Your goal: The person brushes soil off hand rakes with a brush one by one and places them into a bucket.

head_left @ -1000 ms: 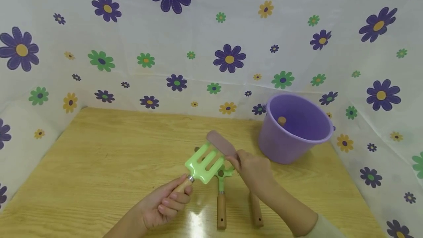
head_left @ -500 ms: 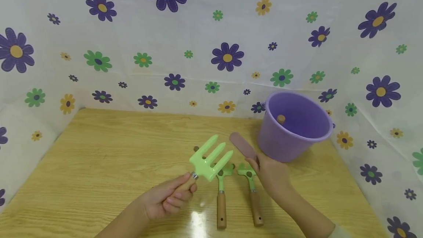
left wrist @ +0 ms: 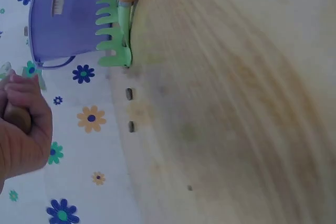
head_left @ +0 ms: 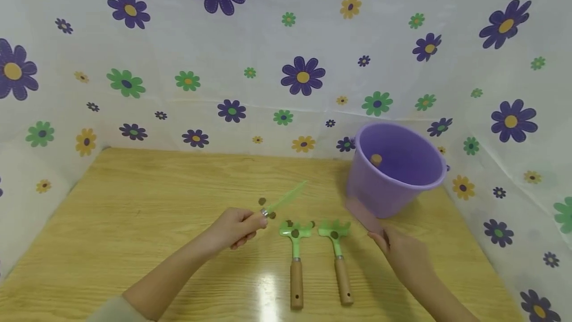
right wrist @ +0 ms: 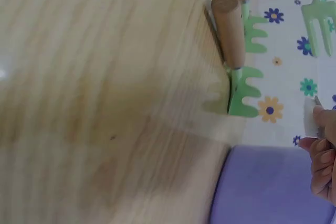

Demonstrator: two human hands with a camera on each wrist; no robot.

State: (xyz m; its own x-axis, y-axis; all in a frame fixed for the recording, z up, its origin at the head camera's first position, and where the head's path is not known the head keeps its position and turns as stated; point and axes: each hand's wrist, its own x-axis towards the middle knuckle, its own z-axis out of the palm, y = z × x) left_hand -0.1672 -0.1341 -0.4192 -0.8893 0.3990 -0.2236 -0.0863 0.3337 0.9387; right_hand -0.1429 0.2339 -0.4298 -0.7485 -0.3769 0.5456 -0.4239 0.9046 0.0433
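My left hand grips the wooden handle of a green three-tined garden hand fork, held edge-on above the table. The fork's tines show in the right wrist view. In my right hand is a brush with a flat mauve back, in front of the bucket; its pale bristles show in the left wrist view. Two small green hand rakes with wooden handles, a left one and a right one, lie side by side between the hands. A brown lump is on each rake head.
A purple bucket stands at the back right, the end of a wooden handle showing inside it. Several small brown lumps, one a dark lump, lie on the wooden table. Flowered cloth hangs behind and at the sides.
The brush has left the fork's tines and moved right and down, to the bucket's front. My left hand has turned the fork from face-on to edge-on. The right rake is now fully uncovered.
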